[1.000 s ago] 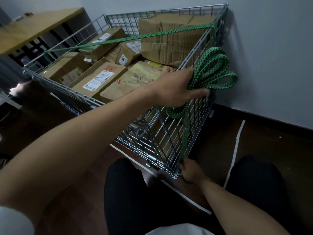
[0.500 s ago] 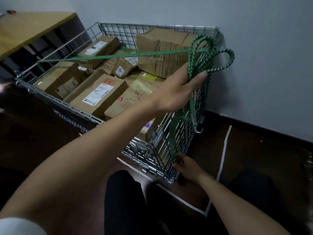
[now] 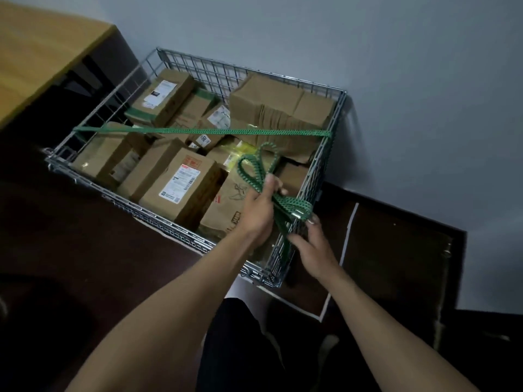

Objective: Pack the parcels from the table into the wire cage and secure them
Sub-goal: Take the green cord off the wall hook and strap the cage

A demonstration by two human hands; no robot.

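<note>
Parcels [image 3: 181, 188]: brown boxes, all inside the cage [image 3: 198, 66].
Strap [image 3: 226, 132]: green, one run taut across the cage top.
Left hand [image 3: 256, 213]: fingers closed round the loose strap loops.
Right hand [image 3: 314, 250]: pinches the strap at the near right corner.

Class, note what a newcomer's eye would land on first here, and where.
A green strap stretched across the wire cage, over brown parcels. At the cage's near right corner, the left hand grips the strap's loose loops; the right hand pinches it lower down.
</note>
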